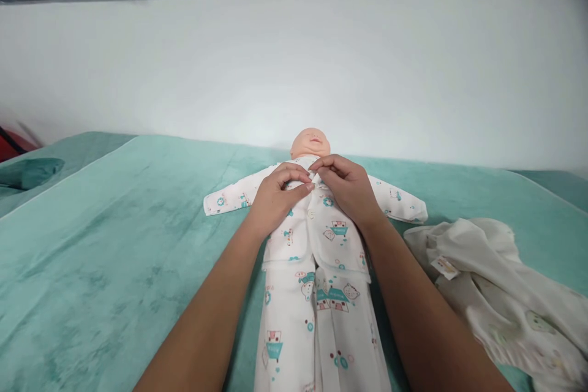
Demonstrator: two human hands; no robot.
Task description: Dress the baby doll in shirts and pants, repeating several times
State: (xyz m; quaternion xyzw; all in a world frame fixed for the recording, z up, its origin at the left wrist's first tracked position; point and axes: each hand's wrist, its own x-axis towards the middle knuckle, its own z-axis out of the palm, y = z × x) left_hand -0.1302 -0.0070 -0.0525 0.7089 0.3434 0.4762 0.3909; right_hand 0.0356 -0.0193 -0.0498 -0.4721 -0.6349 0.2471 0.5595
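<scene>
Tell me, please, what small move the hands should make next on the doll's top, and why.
Perhaps align the printed top at its front: the left hand and right hand have their fingers close together there, over the doll, and a button sits just below. Whether they pinch another button is hidden.

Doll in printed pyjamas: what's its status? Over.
Left hand and right hand at upper front of jacket, grip unclear. Doll face up, sleeves spread. Crumpled pale garment at right, clear of both hands.
</scene>
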